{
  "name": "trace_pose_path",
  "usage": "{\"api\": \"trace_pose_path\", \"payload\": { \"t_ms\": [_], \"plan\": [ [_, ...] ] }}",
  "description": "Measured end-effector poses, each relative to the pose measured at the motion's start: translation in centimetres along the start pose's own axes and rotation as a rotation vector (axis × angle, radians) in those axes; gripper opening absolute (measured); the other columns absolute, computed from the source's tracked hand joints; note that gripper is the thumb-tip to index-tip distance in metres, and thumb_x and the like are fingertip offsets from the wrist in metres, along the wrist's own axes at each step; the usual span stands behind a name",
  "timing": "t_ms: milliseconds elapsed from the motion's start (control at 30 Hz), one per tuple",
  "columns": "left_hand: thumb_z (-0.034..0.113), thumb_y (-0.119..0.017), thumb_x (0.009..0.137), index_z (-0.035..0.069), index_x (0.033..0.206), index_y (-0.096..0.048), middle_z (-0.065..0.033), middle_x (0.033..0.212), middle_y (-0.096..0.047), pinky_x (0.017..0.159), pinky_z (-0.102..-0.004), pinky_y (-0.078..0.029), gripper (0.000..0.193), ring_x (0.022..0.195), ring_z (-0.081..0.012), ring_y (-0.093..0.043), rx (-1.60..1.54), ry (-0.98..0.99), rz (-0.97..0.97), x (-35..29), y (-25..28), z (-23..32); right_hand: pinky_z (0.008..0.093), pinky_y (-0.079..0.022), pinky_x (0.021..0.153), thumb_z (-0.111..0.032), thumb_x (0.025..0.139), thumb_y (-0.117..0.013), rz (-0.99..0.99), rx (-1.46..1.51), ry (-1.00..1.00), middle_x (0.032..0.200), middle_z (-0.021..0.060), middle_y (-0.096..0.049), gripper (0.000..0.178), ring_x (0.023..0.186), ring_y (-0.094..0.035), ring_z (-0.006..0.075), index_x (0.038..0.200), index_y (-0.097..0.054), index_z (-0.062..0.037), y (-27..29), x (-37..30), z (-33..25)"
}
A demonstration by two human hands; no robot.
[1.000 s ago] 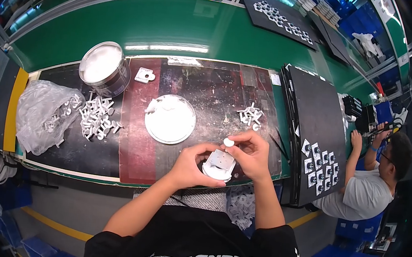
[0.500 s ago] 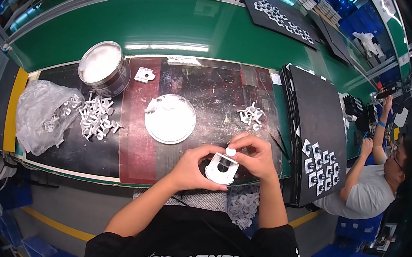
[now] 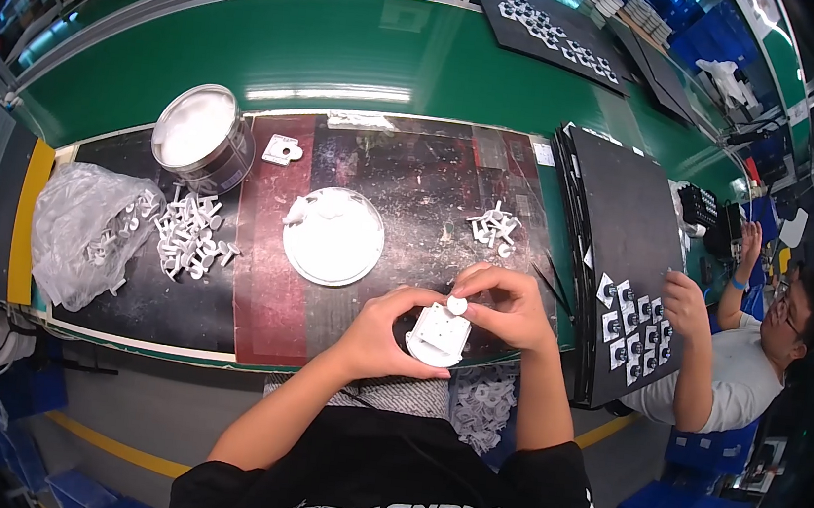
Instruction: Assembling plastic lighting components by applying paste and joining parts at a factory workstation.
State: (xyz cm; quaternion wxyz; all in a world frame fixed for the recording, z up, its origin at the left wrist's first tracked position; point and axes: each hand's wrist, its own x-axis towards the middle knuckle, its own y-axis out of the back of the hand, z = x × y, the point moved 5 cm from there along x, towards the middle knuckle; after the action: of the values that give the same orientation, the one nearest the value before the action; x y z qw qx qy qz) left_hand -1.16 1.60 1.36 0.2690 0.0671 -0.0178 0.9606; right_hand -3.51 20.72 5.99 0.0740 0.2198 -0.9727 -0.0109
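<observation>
My left hand grips a white plastic housing, thumb along its near edge and fingers at its far edge. The housing's flat face with small dark holes is turned upward. Between thumb and forefinger my right hand pinches a small white round-headed plug, held against the far edge of the housing. Whether its stem sits inside the housing is hidden. Beyond my hands a round white lid lies on the bench, with a few white pieces at its upper left. A small pile of white plugs lies beyond my right hand.
At left are a larger plug pile, a clear plastic bag and a tub of white stuff. A flat white part lies beside the tub. Stacked black boards stand right, near a co-worker. White parts fill a container below.
The housing has turned in my left hand, from its open side with a dark hole to its flat face. The co-worker's hand has come over to the parts on the black board.
</observation>
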Motion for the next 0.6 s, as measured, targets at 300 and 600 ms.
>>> {"api": "trace_pose_path", "payload": {
  "t_ms": [300,600],
  "plan": [
    [0.026,-0.102,0.057,0.005,0.128,-0.065,-0.0127,0.124,-0.069,0.100,-0.0398,-0.053,0.083,0.112,-0.0283,-0.067,0.204,-0.134,0.075,0.1,0.1,1.5,0.0302,-0.053,0.088,0.003,0.091,-0.073,0.096,0.137,-0.106,0.114,0.0118,-0.070,0.035,0.101,-0.068,0.0180,0.125,-0.065,0.0036,0.2,-1.6,0.7],
    [0.023,-0.100,0.060,0.007,0.127,-0.063,-0.0126,0.126,-0.070,0.099,-0.0421,-0.053,0.079,0.114,-0.0315,-0.066,0.229,-0.217,0.161,0.1,-0.1,1.1,0.0325,-0.049,0.094,-0.011,0.072,-0.091,0.378,-0.114,0.050,0.123,0.0114,-0.066,0.059,0.115,-0.064,0.0209,0.123,-0.061,-0.0034,-2.6,-5.0,-0.4]
  ]
}}
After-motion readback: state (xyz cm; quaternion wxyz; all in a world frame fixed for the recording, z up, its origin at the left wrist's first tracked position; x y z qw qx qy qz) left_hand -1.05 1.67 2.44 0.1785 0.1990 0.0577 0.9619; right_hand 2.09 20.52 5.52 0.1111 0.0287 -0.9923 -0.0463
